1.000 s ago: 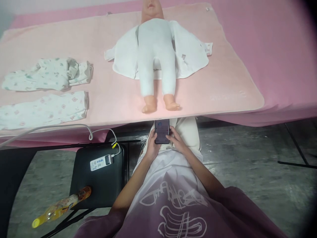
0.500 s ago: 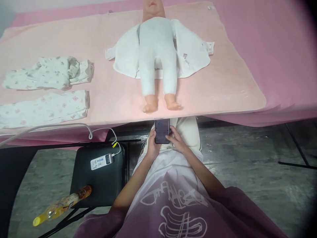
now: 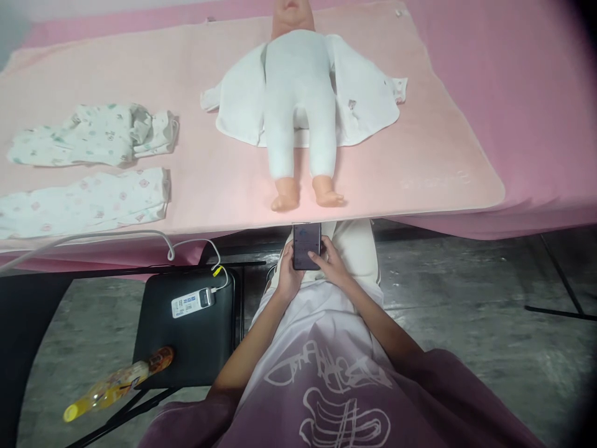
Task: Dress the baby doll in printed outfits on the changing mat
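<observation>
A dark smartphone (image 3: 306, 244) is held over my lap, just below the table's front edge. My left hand (image 3: 288, 274) is closed around its left side. On the other side, my right hand (image 3: 332, 264) grips the phone's right edge, with the thumb on the lower part of the screen. Beyond the phone, a baby doll (image 3: 301, 93) lies on its back, feet toward me. Its body is white, and a white open baby shirt (image 3: 368, 99) spreads out under it to both sides.
Two folded patterned baby garments, one green-printed (image 3: 93, 137) and one pink-printed (image 3: 88, 202), lie left on the pink mat (image 3: 401, 180). A black stool (image 3: 196, 348) holds a white device (image 3: 192, 303) on a cable (image 3: 140, 234) and a yellow-capped bottle (image 3: 116, 382) lying over its edge.
My right thumb has shifted left across the phone screen. The view has moved very slightly; the doll and garments lie as before.
</observation>
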{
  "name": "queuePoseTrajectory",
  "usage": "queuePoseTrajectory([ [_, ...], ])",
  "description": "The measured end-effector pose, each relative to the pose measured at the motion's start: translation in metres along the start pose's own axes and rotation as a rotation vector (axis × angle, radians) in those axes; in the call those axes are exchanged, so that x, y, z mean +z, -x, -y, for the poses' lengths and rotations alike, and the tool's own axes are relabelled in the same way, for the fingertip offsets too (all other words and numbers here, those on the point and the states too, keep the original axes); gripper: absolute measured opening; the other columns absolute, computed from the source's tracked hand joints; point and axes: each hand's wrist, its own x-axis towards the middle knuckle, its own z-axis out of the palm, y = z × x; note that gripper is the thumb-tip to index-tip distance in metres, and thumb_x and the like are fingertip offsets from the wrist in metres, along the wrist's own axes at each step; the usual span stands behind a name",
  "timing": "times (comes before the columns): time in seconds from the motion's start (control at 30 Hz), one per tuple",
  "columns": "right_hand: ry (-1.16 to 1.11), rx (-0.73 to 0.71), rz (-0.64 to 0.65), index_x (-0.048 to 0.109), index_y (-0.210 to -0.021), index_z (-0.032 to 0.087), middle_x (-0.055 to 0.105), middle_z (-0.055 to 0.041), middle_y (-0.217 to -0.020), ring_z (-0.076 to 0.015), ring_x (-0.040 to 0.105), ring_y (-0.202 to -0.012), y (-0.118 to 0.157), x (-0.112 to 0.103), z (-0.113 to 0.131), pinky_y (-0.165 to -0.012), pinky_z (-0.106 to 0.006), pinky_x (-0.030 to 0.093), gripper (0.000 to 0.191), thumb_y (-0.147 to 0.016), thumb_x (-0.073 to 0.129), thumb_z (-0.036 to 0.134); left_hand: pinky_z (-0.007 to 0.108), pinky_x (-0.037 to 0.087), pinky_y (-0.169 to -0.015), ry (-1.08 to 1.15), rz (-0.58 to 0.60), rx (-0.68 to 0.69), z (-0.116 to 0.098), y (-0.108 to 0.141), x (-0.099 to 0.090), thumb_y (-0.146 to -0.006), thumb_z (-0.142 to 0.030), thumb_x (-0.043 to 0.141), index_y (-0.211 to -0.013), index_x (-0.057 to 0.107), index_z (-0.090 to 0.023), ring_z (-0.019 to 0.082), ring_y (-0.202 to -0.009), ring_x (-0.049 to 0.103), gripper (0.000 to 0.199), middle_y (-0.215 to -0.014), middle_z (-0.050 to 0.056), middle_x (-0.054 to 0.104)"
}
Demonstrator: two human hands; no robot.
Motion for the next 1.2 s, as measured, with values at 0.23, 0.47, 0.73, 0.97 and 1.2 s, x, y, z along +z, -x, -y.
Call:
queuePoseTrajectory([
  [0.23,0.018,-0.01,0.132,0.059,-0.151,0.03,0.071,-0.0074,-0.136,-0.028,0.066,-0.117,0.002,-0.022,-0.006,-0.114,-0.049,0.054,0.059,-0.099,0.075,0.054,0.038,0.058,-0.113,-0.026,0.024,0.0,0.0,0.0,0.0,-0.095,-0.055,0.082,-0.13,0.077,-0.028,0.028,-0.14,0.069,0.044,-0.139,0.004,0.078],
  [0.47,0.047,-0.021,0.065,0.058,-0.147,0.026,0.07,-0.0096,-0.132,-0.0274,0.066,-0.11,0.002,-0.012,-0.006,-0.109,-0.047,0.056,0.062,-0.096,0.079,0.055,0.037,0.059,-0.112,-0.021,0.015,0.003,-0.001,0.0,0.001,-0.096,-0.052,0.083,-0.129,0.078,-0.028,0.028,-0.139,0.069,0.041,-0.14,0.004,0.077],
  [0.73,-0.028,-0.013,0.104,0.059,-0.148,0.03,0.072,-0.0065,-0.132,-0.0274,0.067,-0.114,0.003,-0.015,-0.004,-0.109,-0.046,0.056,0.051,-0.105,0.068,0.056,0.038,0.059,-0.113,-0.049,-0.001,0.048,0.006,-0.003,-0.001,-0.093,-0.051,0.088,-0.127,0.077,-0.027,0.027,-0.132,0.073,0.042,-0.133,0.005,0.079],
  [0.97,0.014,-0.014,0.016,0.06,-0.137,0.026,0.071,-0.0079,-0.122,-0.0267,0.066,-0.104,0.002,-0.005,-0.002,-0.099,-0.044,0.057,0.053,-0.098,0.077,0.056,0.035,0.06,-0.111,-0.028,0.029,0.041,0.002,0.0,0.003,-0.096,-0.052,0.086,-0.129,0.077,-0.027,0.026,-0.133,0.072,0.043,-0.137,0.005,0.078],
  [1.2,-0.008,-0.016,-0.049,0.06,-0.126,0.026,0.071,-0.0067,-0.116,-0.0254,0.067,-0.099,-0.002,0.006,0.0,-0.093,-0.042,0.06,0.05,-0.092,0.084,0.053,0.034,0.06,-0.109,0.007,0.03,0.021,-0.002,0.001,0.004,-0.097,-0.05,0.084,-0.128,0.08,-0.027,0.025,-0.131,0.073,0.039,-0.133,0.004,0.079],
])
